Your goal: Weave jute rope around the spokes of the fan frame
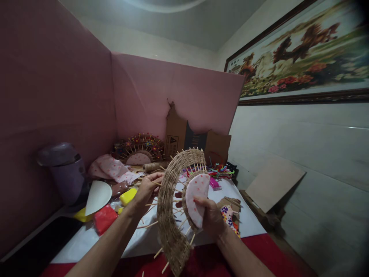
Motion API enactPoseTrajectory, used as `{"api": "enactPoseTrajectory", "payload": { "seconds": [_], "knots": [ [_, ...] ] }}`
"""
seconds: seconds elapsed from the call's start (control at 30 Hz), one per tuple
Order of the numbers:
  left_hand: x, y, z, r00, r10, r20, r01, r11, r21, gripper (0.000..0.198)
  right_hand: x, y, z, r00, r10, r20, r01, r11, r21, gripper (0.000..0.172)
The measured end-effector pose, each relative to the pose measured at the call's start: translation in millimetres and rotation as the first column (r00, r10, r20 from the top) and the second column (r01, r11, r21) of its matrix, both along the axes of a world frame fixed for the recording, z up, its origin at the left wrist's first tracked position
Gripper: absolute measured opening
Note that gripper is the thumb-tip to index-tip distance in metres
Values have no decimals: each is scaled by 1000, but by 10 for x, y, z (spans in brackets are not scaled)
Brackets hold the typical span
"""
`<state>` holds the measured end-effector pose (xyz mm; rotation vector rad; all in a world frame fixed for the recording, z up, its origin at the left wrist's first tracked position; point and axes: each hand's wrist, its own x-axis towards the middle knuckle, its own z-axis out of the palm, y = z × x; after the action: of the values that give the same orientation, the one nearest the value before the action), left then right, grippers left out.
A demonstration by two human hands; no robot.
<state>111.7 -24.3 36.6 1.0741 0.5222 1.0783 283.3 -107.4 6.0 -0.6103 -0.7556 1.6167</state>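
A half-ring fan of twine woven over thin wooden sticks (167, 196) is held up on its side in front of me. Its half-round centre piece (197, 196) is covered in white cloth with pink dots. My right hand (211, 215) grips this centre, thumb on the cloth and fingers behind it. At the fan's left outer edge, my left hand (148, 188) pinches around a protruding wooden stick (157, 184); its fingertips are partly hidden behind the weave. Several bare stick ends jut past the woven band, mostly on the left and at the bottom.
A finished-looking decorated fan (138, 154) leans at the back near torn cardboard (175, 132). To the left lie dotted cloth (109, 167), a white half disc (98, 196), red (105, 219) and yellow packets (128, 196), and a purple bin (66, 173). Colourful pipe cleaners (220, 170) sit behind right.
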Motion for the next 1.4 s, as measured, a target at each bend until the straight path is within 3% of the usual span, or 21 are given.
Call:
{"api": "enactPoseTrajectory", "payload": {
  "seconds": [0.1, 0.23, 0.67, 0.8, 1.0, 1.13, 1.27, 1.4],
  "knots": [
    [-9, 21, 3, 1000, 5, -2, -5, 1000, -19, 21, 12, 19, -32, 999, -49, 9, 49, 998, -32, 24],
    [-11, 76, -27, 1000, 20, -13, -20, 999, -33, 23, 12, 34, -33, 999, 37, 14, -37, 999, 18, 29],
    [-50, 124, -76, 999, 27, -39, -28, 999, -26, 19, 1, 60, -57, 997, 23, 73, -24, 1000, 13, 36],
    [-73, 95, -41, 999, 5, 32, -4, 1000, -16, 14, 13, 75, -91, 997, 42, 67, -43, 999, 18, 37],
    [-108, 39, 82, 960, -23, 280, 54, 993, -101, 8, -25, 72, -133, 998, 14, 64, -10, 998, -62, 30],
    [-152, 46, 112, 901, -64, 430, 143, 978, -153, 8, -77, 17, -121, 993, 102, 66, -97, 993, -71, 30],
    [-206, 47, 149, 873, -70, 483, 208, 948, -239, 7, -94, -13, -145, 986, 156, 58, -151, 985, -80, 31],
    [-210, 48, 251, 929, 44, 369, 59, 963, -264, 6, -114, -37, -175, 970, 219, 103, -208, 972, -112, 29]
  ]
}}
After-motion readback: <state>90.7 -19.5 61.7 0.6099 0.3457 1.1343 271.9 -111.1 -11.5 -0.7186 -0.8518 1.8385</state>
